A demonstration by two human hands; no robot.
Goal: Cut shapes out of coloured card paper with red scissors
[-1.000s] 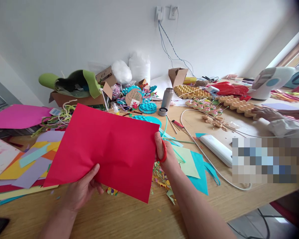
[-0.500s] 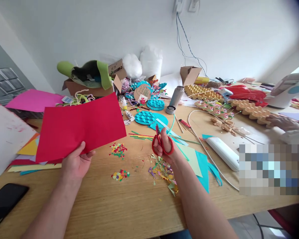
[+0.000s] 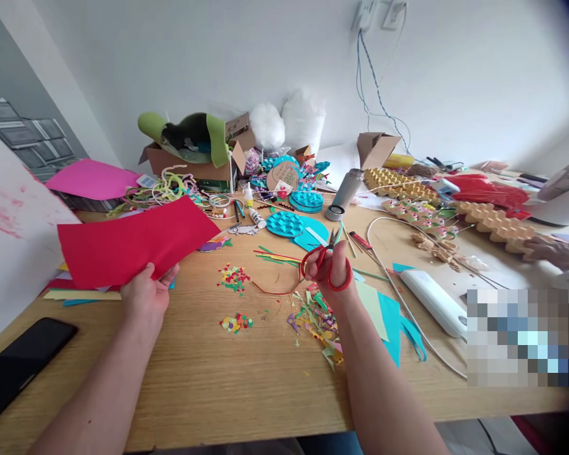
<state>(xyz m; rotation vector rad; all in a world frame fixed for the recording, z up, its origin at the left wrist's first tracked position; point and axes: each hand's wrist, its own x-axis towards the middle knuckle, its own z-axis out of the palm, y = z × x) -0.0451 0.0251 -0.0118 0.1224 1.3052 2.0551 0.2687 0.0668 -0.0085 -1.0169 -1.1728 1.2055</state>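
My left hand (image 3: 146, 292) is closed on the lower edge of a red sheet of paper (image 3: 133, 243), thumb in front, the sheet raised and tilted above the table. In my right hand (image 3: 329, 272) is a pair of red-handled scissors (image 3: 340, 277), blades pointing up and away, apart from the sheet. A thin curved red paper strip (image 3: 277, 292) runs up to the right hand's fingers; whether they hold it I cannot tell. Between the hands lie a pile of small cut paper bits (image 3: 233, 278) and a pile of round paper dots (image 3: 237, 323). Mixed scraps (image 3: 313, 316) sit below the right hand.
A black phone (image 3: 26, 354) lies at the left front. Turquoise discs (image 3: 284, 224), a grey flask (image 3: 346, 194) and a cardboard box (image 3: 184, 163) stand behind. To the right are a white device (image 3: 434, 302) with its cable, egg-carton pieces (image 3: 490, 221) and another person's hand (image 3: 557, 253).
The red sheet has tipped flatter and shifted slightly left. My right hand with the scissors has moved right and a little down. The curved red strip now shows beside it. The camera view has shifted.
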